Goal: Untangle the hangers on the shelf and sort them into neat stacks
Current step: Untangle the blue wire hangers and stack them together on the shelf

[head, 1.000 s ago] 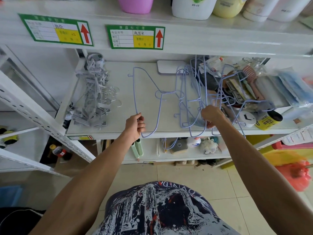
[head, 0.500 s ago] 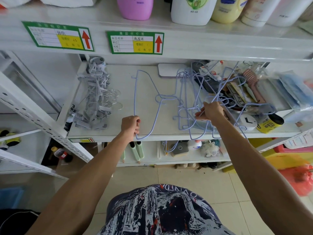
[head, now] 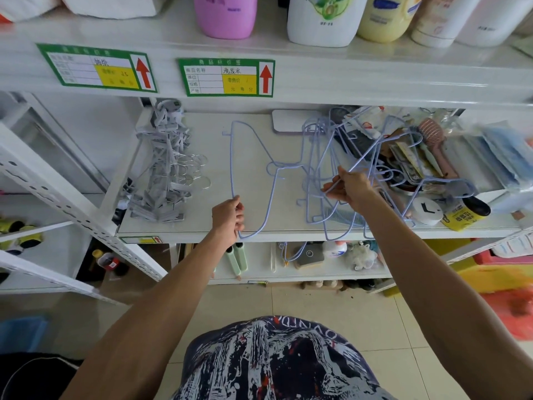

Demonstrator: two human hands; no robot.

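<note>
Right now the left hand (head: 227, 216) is curling its fingers round the near corner of a single lavender wire hanger (head: 232, 157), gripping it at the front edge of the shelf (head: 219, 122). That hanger is lying flat on the white shelf, its long bar running away from the person and its hook pointing right toward the tangle of hangers (head: 313, 168). The right hand (head: 350, 189) is closing on one thin wire of the tangle, pinching it between thumb and fingertips and holding it tilted above the shelf, so the wire is slanting up and to the right. The tangle is sitting in the middle of the same shelf, just right of the single hanger: several lavender wire frames are crossing and hooking through each other, some lying flat, some leaning over the clutter beside them. Its far side is overlapping a pink hairbrush (head: 432, 140) and assorted packets. At the shelf's left end a grey heap of clip hangers (head: 161, 180) is sitting with its metal hooks pointing right, well apart from both hands
</note>
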